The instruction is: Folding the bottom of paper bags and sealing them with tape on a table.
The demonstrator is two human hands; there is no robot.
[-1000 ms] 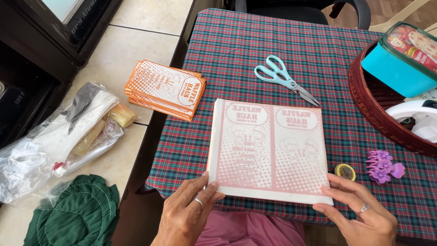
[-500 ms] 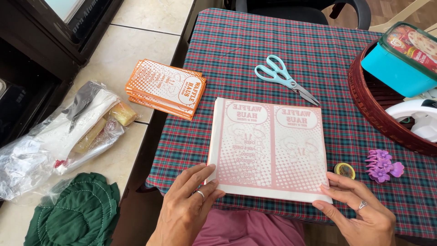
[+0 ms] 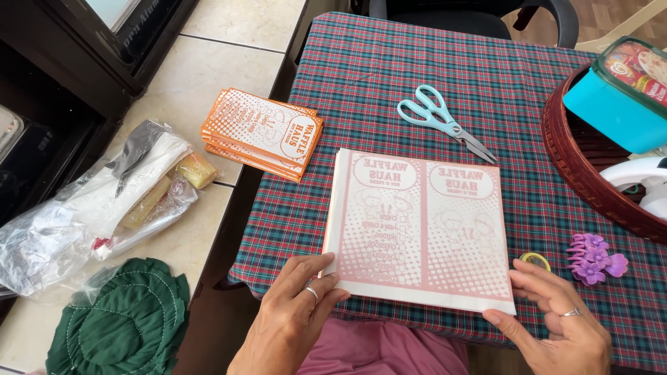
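Here both hands, left hand and right hand, fingers spread, press the pink printed paper stack's near corners, squaring it on the checked tabletop.

Bright, even daylight; soft shadows fall toward seven o'clock under the teal-handled metal scissors. Mild glare on the crinkled clear plastic bag at nine o'clock. Sharp throughout.
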